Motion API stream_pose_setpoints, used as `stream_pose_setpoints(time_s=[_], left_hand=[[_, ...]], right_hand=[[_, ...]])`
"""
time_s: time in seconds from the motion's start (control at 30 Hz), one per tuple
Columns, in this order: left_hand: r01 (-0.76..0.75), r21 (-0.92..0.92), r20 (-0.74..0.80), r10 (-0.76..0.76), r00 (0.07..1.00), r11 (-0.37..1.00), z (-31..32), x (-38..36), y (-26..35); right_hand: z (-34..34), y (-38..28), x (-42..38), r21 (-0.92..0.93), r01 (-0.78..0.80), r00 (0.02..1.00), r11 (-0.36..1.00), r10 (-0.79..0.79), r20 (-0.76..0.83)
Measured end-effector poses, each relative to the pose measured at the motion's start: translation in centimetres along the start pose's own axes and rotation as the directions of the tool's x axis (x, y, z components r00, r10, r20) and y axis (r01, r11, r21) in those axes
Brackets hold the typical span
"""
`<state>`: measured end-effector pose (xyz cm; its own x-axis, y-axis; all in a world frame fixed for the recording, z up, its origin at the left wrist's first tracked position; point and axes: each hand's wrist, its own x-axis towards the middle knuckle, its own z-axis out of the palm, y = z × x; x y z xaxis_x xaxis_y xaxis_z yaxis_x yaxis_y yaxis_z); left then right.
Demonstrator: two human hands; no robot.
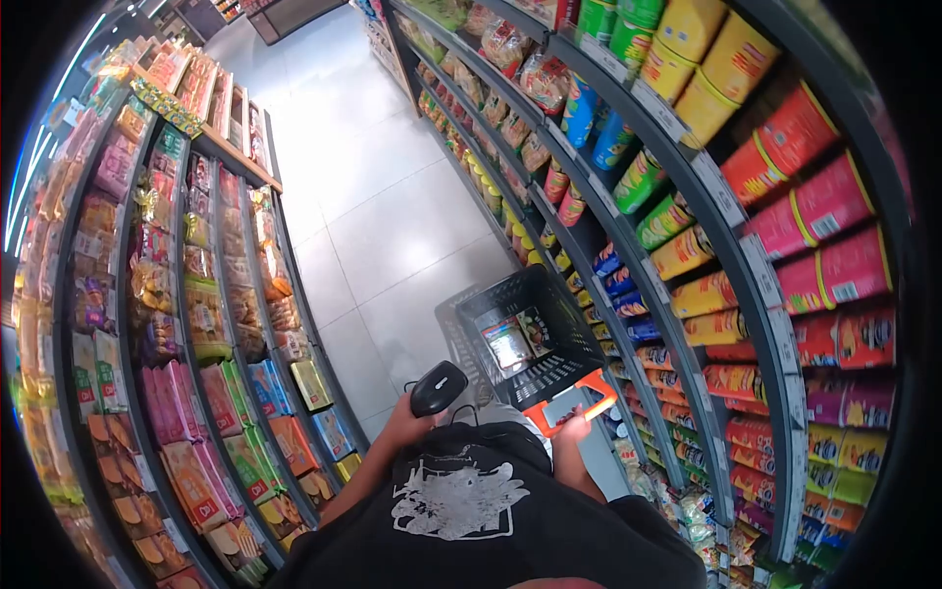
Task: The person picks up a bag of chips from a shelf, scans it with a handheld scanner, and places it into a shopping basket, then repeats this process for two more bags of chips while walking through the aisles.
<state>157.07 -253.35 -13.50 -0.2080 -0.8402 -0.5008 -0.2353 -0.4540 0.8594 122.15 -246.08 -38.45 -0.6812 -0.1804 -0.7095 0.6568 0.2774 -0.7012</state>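
My left hand [410,420] is closed around a black handheld device [439,389] with a rounded head, held in front of my body. To its right, my right hand [572,426] grips the orange handle [599,389] of a black shopping basket [567,361]. Inside the basket lie two flat packages [507,344], one with a white and red face and one darker. The basket hangs beside the right-hand shelves, tilted in the view.
Packed snack shelves [186,324] run along the left. On the right, shelves [677,128] hold cans, chip tubes and bags, close beside the basket. Between them the tiled aisle floor [368,187] stretches ahead, with a dark-edged counter [294,22] at its far end.
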Motion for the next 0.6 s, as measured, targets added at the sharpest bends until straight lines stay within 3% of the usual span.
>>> stream_pose_setpoints(time_s=[0.07, 0.17, 0.23, 0.4, 0.47, 0.5, 0.6], left_hand=[[0.002, 0.031, 0.019, -0.003, 1.000, 1.000, -1.9, 1.6, -0.3], [0.011, -0.120, -0.048, -0.017, 0.999, 0.993, -3.6, 3.0, 3.6], [-0.024, -0.045, -0.020, 0.023, 1.000, 0.999, -6.4, 4.5, 3.5], [-0.105, -0.120, -0.034, 0.101, 0.994, 0.987, -14.7, 10.4, 3.0], [-0.075, -0.180, -0.052, 0.067, 0.996, 0.981, -18.9, 12.8, 5.0], [-0.100, -0.155, -0.072, 0.090, 0.993, 0.983, -21.1, 14.1, 6.7], [-0.128, -0.098, -0.126, 0.115, 0.985, 0.987, -28.1, 16.6, 10.2]], right_hand=[[2.9, -0.2, -0.7, 0.028, -0.025, 0.999, 0.999, 0.024, 0.044], [8.0, 0.4, -1.9, 0.024, -0.003, 0.998, 1.000, 0.001, 0.064], [10.5, 0.7, -2.5, 0.027, 0.005, 0.998, 1.000, -0.006, 0.061], [18.6, 1.1, -3.2, 0.052, 0.029, 0.998, 0.998, -0.031, 0.052], [21.7, 1.2, -4.0, 0.019, 0.065, 0.998, 0.998, -0.065, 0.011], [23.2, 0.9, -4.6, 0.011, 0.074, 0.996, 0.997, -0.074, 0.041], [28.6, 0.7, -5.0, -0.067, 0.043, 0.997, 0.997, -0.047, -0.062]])
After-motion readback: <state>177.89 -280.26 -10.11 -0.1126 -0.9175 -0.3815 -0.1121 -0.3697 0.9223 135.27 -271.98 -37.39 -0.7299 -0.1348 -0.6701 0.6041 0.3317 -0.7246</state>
